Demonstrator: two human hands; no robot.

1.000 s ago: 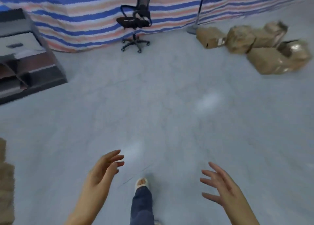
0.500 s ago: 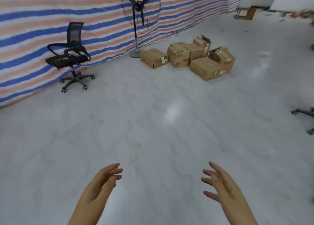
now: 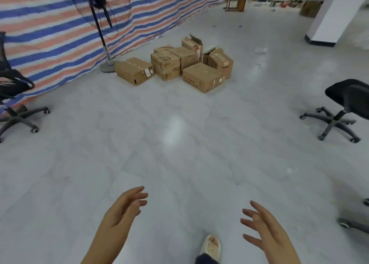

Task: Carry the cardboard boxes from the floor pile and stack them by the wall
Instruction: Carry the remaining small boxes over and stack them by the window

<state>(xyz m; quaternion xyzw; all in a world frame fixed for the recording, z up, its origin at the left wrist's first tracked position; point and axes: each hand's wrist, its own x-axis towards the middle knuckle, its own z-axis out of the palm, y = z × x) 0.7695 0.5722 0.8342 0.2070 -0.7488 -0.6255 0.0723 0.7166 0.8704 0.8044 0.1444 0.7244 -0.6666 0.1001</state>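
Note:
A pile of several brown cardboard boxes [image 3: 175, 64] lies on the pale floor ahead, close to the striped tarp wall [image 3: 60, 34]. The nearest are a long box [image 3: 134, 70] on the left and a wide box [image 3: 202, 76] on the right. My left hand [image 3: 124, 210] and my right hand [image 3: 263, 225] hang at the bottom of the view, palms facing each other, fingers relaxed and spread. Both hold nothing and are far from the pile. My foot in a light shoe [image 3: 210, 247] shows between them.
A standing fan [image 3: 99, 10] rises by the tarp left of the pile. One black office chair [image 3: 12, 96] stands at the left edge, another [image 3: 345, 108] at the right. A white pillar [image 3: 335, 14] and clutter sit far right. Caster wheels [image 3: 351, 221] show at the lower right.
The view has swung right and moved forward, so the box pile sits nearer and more central. A second chair came into sight at the right. Both hands stayed empty.

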